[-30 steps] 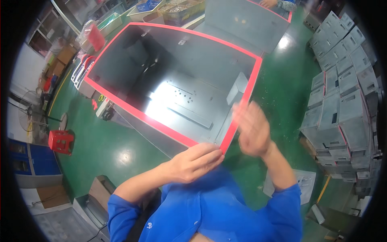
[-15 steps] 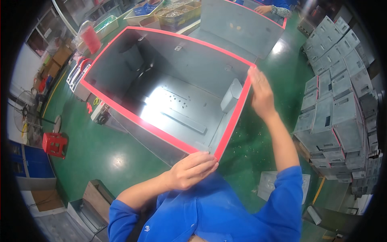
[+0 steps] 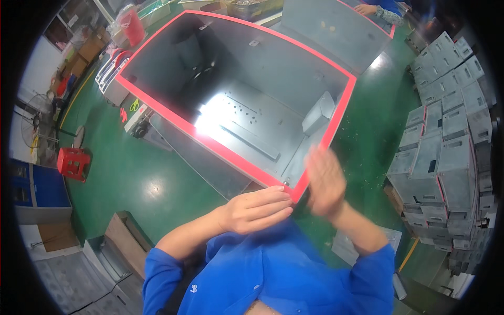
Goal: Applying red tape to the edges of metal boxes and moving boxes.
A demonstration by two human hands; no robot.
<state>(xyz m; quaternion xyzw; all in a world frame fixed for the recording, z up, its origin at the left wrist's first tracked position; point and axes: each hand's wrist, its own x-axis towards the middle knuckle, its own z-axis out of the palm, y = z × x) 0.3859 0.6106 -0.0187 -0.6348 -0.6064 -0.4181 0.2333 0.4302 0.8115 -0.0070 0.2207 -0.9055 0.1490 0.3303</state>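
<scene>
We look down on a green painted workshop floor. On it stands a large open grey sheet-metal cabinet with a red gasket strip around its rim, tilted in the view so that its near corner points at us. Its floor panel carries punched holes and a raised flat bar; a small grey folded-metal bracket stands against the inner right wall.

To the right of the cabinet, well apart across the floor, we note a stacked bank of small grey sheet-metal boxes. Beyond the cabinet lies a second grey panel with a red edge, where another person's hand rests at the far rim.

At the left we see a small red plastic stool and, further up, a red bin.

Our left hand rests on the near corner of the red gasket strip, fingers curled loosely and laid flat along the rim, pressing rather than gripping. Our right hand is held open, fingers extended and together, just beside the right edge of the same corner. It is blurred, and we cannot tell whether it touches the strip. It holds nothing.
</scene>
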